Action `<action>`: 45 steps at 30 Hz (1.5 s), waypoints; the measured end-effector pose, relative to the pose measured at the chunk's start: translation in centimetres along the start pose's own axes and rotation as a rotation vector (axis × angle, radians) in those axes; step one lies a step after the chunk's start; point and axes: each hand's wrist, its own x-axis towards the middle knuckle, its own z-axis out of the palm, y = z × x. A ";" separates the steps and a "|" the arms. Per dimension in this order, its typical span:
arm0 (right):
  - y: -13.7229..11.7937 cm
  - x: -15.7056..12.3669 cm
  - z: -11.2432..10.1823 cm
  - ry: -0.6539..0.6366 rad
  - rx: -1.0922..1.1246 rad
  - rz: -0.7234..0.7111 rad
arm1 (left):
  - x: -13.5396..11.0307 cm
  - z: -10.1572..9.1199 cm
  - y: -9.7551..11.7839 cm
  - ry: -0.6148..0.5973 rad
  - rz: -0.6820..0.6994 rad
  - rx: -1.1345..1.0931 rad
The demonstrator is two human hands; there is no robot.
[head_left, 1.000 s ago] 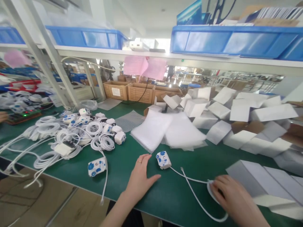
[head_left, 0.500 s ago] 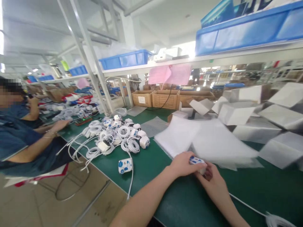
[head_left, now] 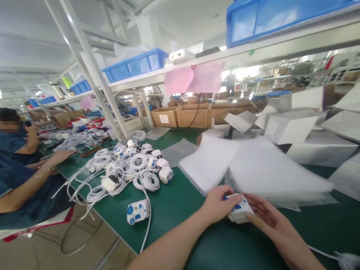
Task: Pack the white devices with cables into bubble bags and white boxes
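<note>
Two-handed at the near edge of the foam sheets [head_left: 253, 168], hold the white-and-blue socket cube [head_left: 239, 213] level, fingers of the left hand [head_left: 218, 202] curled over its top, those of the right hand [head_left: 267, 219] cupped against its side, white cable [head_left: 320, 252] trailing clear.

Shows blue blotches on the small white plastic cube socket [head_left: 239, 213] over the plain dark green table mat [head_left: 171, 202]; white coiled cables [head_left: 144, 179] at that mat's left; blue plastic bins [head_left: 135, 65] above.

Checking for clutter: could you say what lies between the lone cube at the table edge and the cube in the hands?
In the head view, only bare green mat separates the lone cube from the held cube.
</note>
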 end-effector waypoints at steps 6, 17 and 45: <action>-1.4 -0.4 0.8 0.001 0.133 0.111 | -0.4 0.1 -0.1 -0.113 -0.115 -0.099; -0.7 0.0 1.0 -0.090 0.189 0.042 | -1.0 -0.9 -0.5 -0.134 -0.079 -0.080; -0.9 -0.1 1.0 -0.089 0.215 0.015 | -0.8 -1.0 -0.7 -0.118 -0.062 -0.086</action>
